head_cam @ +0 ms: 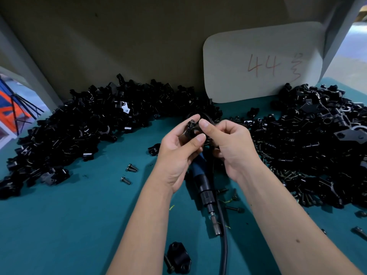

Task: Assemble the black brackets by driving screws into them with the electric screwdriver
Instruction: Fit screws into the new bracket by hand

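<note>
Both hands meet above the middle of the teal table (69,225). My left hand (178,149) grips a small black bracket (191,129) between thumb and fingers, a screw head showing at its top. My right hand (228,143) pinches the same bracket from the right with thumb and forefinger. The electric screwdriver (204,187) lies on the table under my hands, blue body far, bit pointing toward me, its black cable (223,245) running to the near edge.
A big heap of black brackets (79,128) fills the left and back. Another heap with screws (317,147) fills the right. Loose screws (131,168) lie left of my arm, one bracket with a screw (178,257) near me. A card marked 44 (262,62) leans on the back wall.
</note>
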Motion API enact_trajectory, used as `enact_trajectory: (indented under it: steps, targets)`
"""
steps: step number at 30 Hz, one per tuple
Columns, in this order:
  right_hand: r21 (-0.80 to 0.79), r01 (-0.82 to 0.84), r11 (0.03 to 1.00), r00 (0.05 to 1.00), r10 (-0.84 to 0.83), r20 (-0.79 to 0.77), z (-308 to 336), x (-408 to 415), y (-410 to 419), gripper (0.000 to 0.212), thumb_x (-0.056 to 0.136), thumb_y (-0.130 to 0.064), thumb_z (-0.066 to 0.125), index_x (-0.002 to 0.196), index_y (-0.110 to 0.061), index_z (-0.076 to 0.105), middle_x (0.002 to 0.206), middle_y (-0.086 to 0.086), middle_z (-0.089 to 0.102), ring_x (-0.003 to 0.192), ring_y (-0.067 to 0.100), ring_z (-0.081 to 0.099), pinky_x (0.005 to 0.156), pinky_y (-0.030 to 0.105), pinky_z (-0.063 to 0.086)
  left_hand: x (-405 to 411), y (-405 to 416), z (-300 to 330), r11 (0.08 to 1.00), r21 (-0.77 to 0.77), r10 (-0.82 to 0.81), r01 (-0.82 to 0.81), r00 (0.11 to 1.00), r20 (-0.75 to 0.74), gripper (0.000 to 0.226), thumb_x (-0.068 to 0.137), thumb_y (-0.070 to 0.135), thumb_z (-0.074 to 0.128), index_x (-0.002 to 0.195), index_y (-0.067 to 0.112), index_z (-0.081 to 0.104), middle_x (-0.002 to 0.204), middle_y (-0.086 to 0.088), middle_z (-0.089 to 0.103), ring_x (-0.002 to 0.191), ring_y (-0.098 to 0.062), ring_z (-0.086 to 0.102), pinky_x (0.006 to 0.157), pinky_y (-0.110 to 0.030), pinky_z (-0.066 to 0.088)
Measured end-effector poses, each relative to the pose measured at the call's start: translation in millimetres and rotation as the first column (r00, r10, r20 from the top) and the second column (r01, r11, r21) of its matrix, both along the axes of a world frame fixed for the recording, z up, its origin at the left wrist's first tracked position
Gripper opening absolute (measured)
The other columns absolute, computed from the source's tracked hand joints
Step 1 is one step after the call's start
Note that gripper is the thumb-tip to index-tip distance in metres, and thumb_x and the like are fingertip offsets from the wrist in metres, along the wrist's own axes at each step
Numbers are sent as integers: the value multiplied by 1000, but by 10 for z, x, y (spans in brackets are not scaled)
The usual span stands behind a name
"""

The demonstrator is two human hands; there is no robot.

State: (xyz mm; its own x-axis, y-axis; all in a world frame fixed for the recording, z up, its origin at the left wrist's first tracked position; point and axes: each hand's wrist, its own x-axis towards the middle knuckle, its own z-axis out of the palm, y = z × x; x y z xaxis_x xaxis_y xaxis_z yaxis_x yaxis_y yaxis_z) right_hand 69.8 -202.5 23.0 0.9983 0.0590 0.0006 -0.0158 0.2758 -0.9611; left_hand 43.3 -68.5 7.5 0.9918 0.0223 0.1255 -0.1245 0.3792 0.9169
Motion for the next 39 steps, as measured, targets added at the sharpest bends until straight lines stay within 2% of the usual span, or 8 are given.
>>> enact_trajectory:
  steps: [6, 10, 14, 17, 19, 25, 29, 39]
  targets:
    - [-94, -44, 995, 996, 51, 68, 26, 47, -142, 20, 85, -31, 84, 75, -23, 69, 69, -9, 61, 60, 2, 54, 49, 18, 40, 3, 9, 38, 1000, -6, 14, -14, 1000, -25, 31, 105, 10, 54, 129, 20, 71, 115, -3, 73, 97, -10, 67, 80, -22, 55]
    - [-172, -95, 980, 946, 143, 291, 39, 38, -139, 13, 97, -15, 71, 100, -23, 82, 98, -5, 79, 93, 10, 73, 78, 20, 55, 20, 48, 23, 970, 204, 107, -130, 987, 119, 31, 99, 3, 64, 128, 14, 71, 121, -4, 74, 108, -17, 69, 86, -30, 57]
    - [-235, -60, 970, 937, 136, 321, 10, 46, -132, 16, 96, -12, 73, 97, -25, 83, 97, -2, 80, 94, 12, 73, 85, 23, 56, 57, 100, -19, 909, 352, 156, -223, 966, 208, 39, 94, 0, 70, 127, 20, 72, 123, -2, 74, 118, -21, 68, 107, -46, 52]
    - [-364, 27, 931, 918, 121, 378, -23, 87, -155, 9, 95, -17, 75, 93, -24, 80, 96, -1, 76, 97, 22, 68, 93, 37, 55, 67, 124, -45, 880, 409, 160, -241, 962, 222, 52, 92, 2, 72, 138, 24, 65, 119, 14, 72, 114, -8, 67, 105, -35, 53]
    - [-392, 37, 919, 906, 135, 401, -34, 86, -139, 8, 96, -18, 74, 91, -23, 78, 95, 0, 75, 94, 19, 67, 93, 39, 54, 57, 118, -54, 886, 394, 181, -244, 965, 192, 57, 89, -3, 74, 139, 24, 64, 102, 26, 70, 104, -3, 67, 98, -28, 54]
    - [-364, 27, 931, 909, 128, 396, -38, 82, -114, 11, 100, -18, 68, 92, -19, 76, 91, 3, 76, 93, 30, 70, 92, 52, 57, 38, 126, -70, 924, 299, 187, -239, 963, 193, 28, 83, 10, 78, 110, 13, 75, 102, -4, 77, 93, -20, 74, 89, -48, 61]
    - [-424, 74, 903, 888, 134, 440, -42, 85, -113, 13, 102, -18, 66, 90, -20, 72, 86, -3, 72, 82, 16, 65, 83, 37, 56, 31, 85, -97, 932, 251, 221, -263, 958, 180, 20, 85, 11, 79, 105, 14, 76, 98, -2, 78, 89, -17, 75, 79, -30, 61]
    - [-614, 287, 735, 771, 203, 603, -55, 78, -101, 15, 107, -23, 57, 91, -22, 55, 91, -1, 55, 90, 19, 51, 78, 26, 39, 17, 94, -60, 941, 246, 190, -234, 963, 191, 29, 79, 11, 83, 93, 36, 83, 99, 3, 80, 90, -12, 75, 82, -32, 62]
